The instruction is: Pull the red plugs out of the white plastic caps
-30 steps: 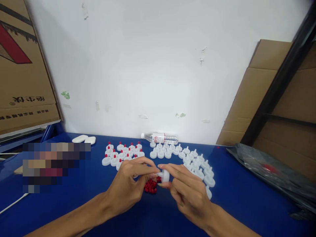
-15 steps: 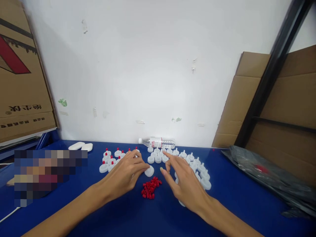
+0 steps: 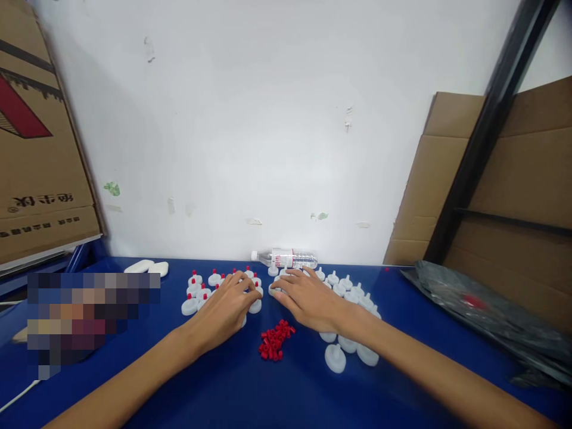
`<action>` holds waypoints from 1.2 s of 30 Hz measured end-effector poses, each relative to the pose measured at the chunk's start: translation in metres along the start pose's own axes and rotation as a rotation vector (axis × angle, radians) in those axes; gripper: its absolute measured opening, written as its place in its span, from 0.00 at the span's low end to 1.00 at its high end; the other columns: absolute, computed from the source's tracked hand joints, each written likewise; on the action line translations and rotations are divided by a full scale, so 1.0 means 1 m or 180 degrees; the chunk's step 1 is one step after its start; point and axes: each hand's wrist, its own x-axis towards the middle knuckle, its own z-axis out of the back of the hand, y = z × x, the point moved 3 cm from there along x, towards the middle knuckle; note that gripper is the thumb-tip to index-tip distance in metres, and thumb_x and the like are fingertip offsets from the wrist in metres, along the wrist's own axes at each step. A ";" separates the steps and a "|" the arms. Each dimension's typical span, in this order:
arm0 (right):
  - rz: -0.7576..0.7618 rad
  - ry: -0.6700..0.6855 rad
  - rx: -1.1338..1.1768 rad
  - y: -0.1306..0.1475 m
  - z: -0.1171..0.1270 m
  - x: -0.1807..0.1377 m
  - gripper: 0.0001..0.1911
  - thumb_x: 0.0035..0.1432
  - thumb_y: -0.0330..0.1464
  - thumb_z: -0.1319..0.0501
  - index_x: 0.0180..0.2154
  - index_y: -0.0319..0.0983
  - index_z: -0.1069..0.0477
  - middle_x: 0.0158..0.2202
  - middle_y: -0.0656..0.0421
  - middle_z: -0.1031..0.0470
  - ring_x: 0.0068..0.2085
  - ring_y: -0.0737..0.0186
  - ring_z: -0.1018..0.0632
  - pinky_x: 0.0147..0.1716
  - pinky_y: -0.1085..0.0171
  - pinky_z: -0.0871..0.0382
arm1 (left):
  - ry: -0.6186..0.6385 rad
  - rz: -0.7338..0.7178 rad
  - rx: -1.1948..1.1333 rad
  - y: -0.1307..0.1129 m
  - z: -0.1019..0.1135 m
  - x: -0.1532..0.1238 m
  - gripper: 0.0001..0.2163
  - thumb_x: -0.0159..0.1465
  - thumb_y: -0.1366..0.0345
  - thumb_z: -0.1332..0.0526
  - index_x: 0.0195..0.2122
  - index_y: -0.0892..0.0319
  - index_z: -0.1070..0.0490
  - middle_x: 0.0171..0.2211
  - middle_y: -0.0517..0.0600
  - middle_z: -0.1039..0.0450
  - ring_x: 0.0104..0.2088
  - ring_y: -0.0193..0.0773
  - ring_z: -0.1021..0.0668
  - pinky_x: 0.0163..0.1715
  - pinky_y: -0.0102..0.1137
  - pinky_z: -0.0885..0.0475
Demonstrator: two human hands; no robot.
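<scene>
My left hand (image 3: 230, 304) has its thumb and finger closed at the red tip of a white nozzle cap (image 3: 255, 306), beside the group of red-tipped white caps (image 3: 189, 306). My right hand (image 3: 313, 298) reaches left over the white caps without red tips. Its thumb and fingers are around a plain white nozzle cap (image 3: 272, 291), partly hidden by the fingers. Between and in front of the hands lies a pile of small red caps (image 3: 272, 341). More plain white nozzle caps (image 3: 335, 358) spread to the right, partly under my right forearm.
A clear plastic bottle (image 3: 304, 258) lies along the wall behind the caps. Two white rounded objects (image 3: 158, 269) and a blurred-out patch (image 3: 89, 316) are at left. Dark plastic bags (image 3: 473, 316) lie at right. Cardboard boxes (image 3: 49, 173) stand at the left edge.
My left hand has shifted slightly with the cap, now beside the red-tipped group. My right hand has moved left and away from me, to a plain white cap, uncovering caps at the front right.
</scene>
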 end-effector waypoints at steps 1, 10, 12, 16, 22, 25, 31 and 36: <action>0.0033 0.0026 -0.0009 -0.002 -0.004 0.004 0.19 0.75 0.38 0.54 0.52 0.42 0.27 0.51 0.52 0.21 0.60 0.46 0.28 0.62 0.36 0.46 | -0.0039 0.0028 -0.0004 0.001 0.002 0.000 0.15 0.70 0.78 0.50 0.47 0.59 0.24 0.46 0.57 0.28 0.49 0.51 0.31 0.48 0.48 0.30; 0.0069 -0.0367 -0.0075 0.002 0.001 0.005 0.17 0.74 0.35 0.51 0.47 0.41 0.25 0.46 0.55 0.19 0.54 0.53 0.23 0.61 0.43 0.41 | 0.0054 -0.0158 -0.0632 -0.026 0.025 -0.007 0.05 0.67 0.69 0.39 0.41 0.55 0.23 0.54 0.54 0.32 0.58 0.52 0.35 0.60 0.53 0.37; -0.0076 -0.0546 -0.0075 0.005 0.010 -0.004 0.14 0.73 0.38 0.48 0.47 0.40 0.25 0.45 0.54 0.19 0.50 0.53 0.22 0.58 0.46 0.36 | 0.0148 -0.0198 -0.0726 -0.031 0.024 -0.009 0.04 0.66 0.69 0.37 0.40 0.55 0.23 0.53 0.54 0.31 0.58 0.53 0.35 0.58 0.51 0.36; -0.0296 -0.0743 -0.0062 0.011 0.016 -0.024 0.11 0.70 0.37 0.44 0.47 0.39 0.27 0.43 0.53 0.21 0.44 0.54 0.20 0.46 0.52 0.27 | 0.0260 -0.0212 -0.0800 -0.031 0.017 -0.010 0.04 0.66 0.70 0.36 0.38 0.55 0.23 0.51 0.52 0.30 0.56 0.52 0.33 0.56 0.48 0.35; -0.0308 -0.0724 0.0366 0.012 0.006 -0.038 0.13 0.70 0.28 0.46 0.54 0.41 0.34 0.49 0.54 0.25 0.45 0.56 0.20 0.44 0.55 0.24 | 0.0098 -0.0145 -0.0619 -0.029 0.015 -0.005 0.04 0.67 0.73 0.39 0.37 0.58 0.28 0.41 0.51 0.27 0.48 0.48 0.30 0.51 0.46 0.35; -0.0260 -0.0845 0.0568 0.014 0.004 -0.041 0.20 0.67 0.27 0.41 0.58 0.43 0.39 0.53 0.52 0.27 0.52 0.54 0.22 0.50 0.52 0.25 | -0.0222 0.0109 -0.0614 -0.028 0.020 -0.004 0.06 0.68 0.73 0.44 0.38 0.59 0.29 0.38 0.51 0.27 0.41 0.45 0.29 0.45 0.43 0.33; 0.0085 -0.0818 0.0708 0.027 0.001 -0.042 0.26 0.67 0.25 0.42 0.63 0.47 0.44 0.55 0.53 0.26 0.56 0.54 0.25 0.55 0.49 0.26 | -0.0767 0.0461 -0.1545 -0.031 0.026 -0.002 0.10 0.73 0.67 0.45 0.49 0.54 0.24 0.42 0.51 0.23 0.45 0.44 0.25 0.47 0.40 0.30; 0.0163 -0.0919 0.0696 0.031 0.001 -0.043 0.27 0.69 0.27 0.43 0.65 0.45 0.46 0.58 0.51 0.27 0.57 0.52 0.25 0.54 0.49 0.25 | -0.0856 0.0710 -0.2179 -0.036 0.026 -0.001 0.09 0.71 0.64 0.41 0.43 0.53 0.20 0.42 0.49 0.18 0.43 0.43 0.19 0.47 0.38 0.26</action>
